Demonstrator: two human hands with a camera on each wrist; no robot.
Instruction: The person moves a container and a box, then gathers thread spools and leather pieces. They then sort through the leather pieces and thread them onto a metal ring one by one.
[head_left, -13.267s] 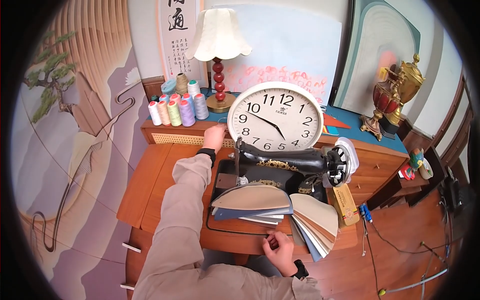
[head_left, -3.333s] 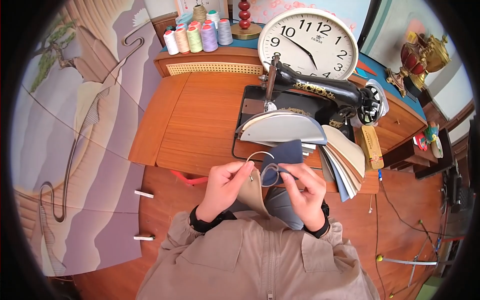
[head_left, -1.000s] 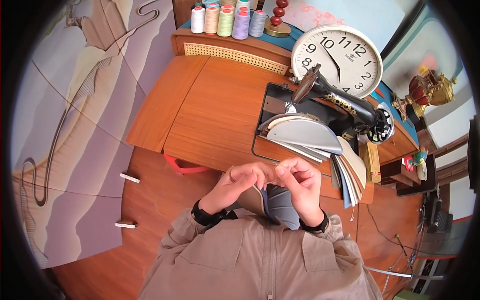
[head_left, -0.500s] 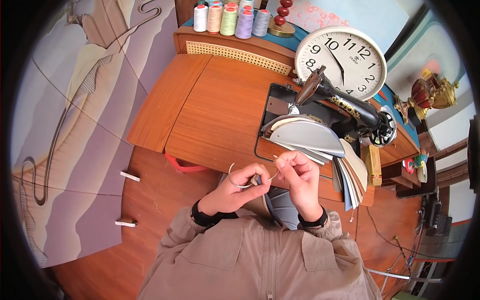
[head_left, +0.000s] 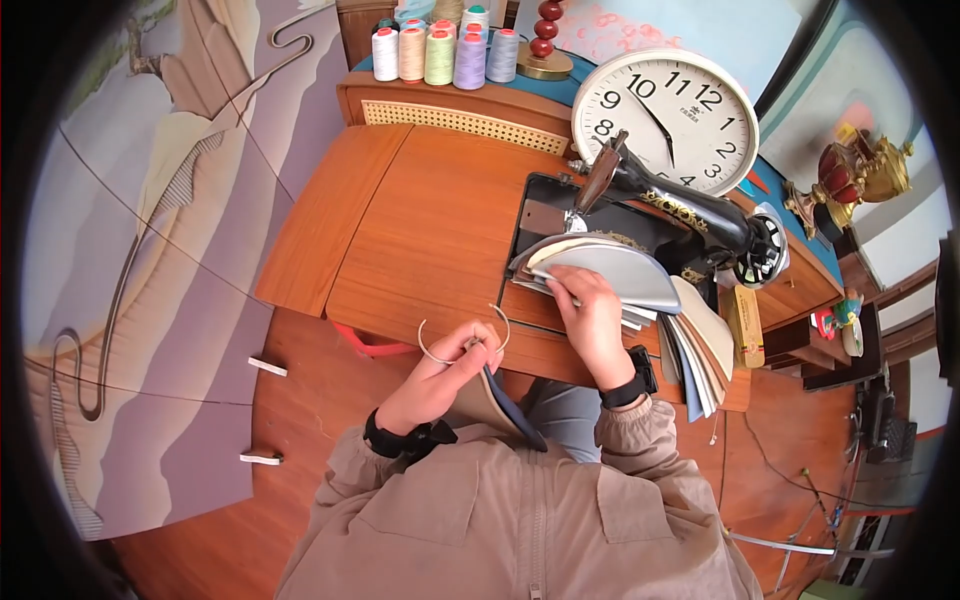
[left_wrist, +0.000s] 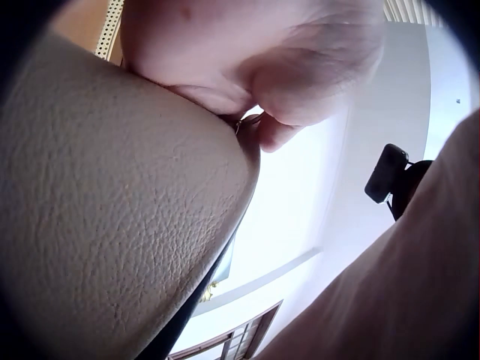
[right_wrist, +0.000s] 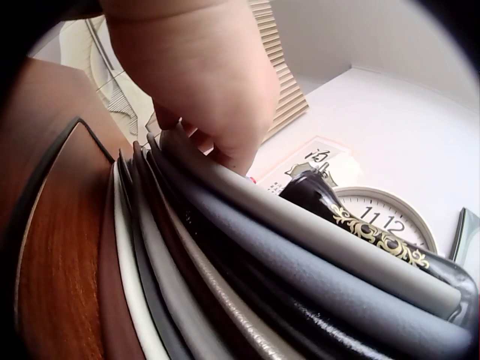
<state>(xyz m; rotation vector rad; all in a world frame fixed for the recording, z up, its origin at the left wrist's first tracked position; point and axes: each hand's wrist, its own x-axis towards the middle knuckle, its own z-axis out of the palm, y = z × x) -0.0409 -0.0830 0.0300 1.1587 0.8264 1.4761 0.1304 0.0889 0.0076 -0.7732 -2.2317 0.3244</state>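
The wooden table (head_left: 370, 240) is the largest thing, spreading from the left of the head view to its centre. On its right part stands the black sewing machine (head_left: 690, 210), its gold scrollwork showing; the round white clock (head_left: 665, 120) leans behind it at the upper right.

In front of the machine, right of centre, lies a stack of half-round swatches (head_left: 620, 275) — grey on top, with cream, brown and white edges below. A second fan of swatches (head_left: 700, 335) spreads beside it, over the table's front edge, with a yellow box (head_left: 746, 325) just to its right.

The right hand (head_left: 590, 315) is at the stack's left end, fingers bent and pinching the narrow tip of the upper pieces; the right wrist view shows the layers running out from under them. The left hand (head_left: 432, 375), at lower centre, has thumb and fingers closed on the tip of the loose swatches (head_left: 512, 412), beige and navy, which hang down over the lap.

Smallest is the open metal ring (head_left: 424, 342) — gripped in those same left fingers, its two ends apart and pointing up.
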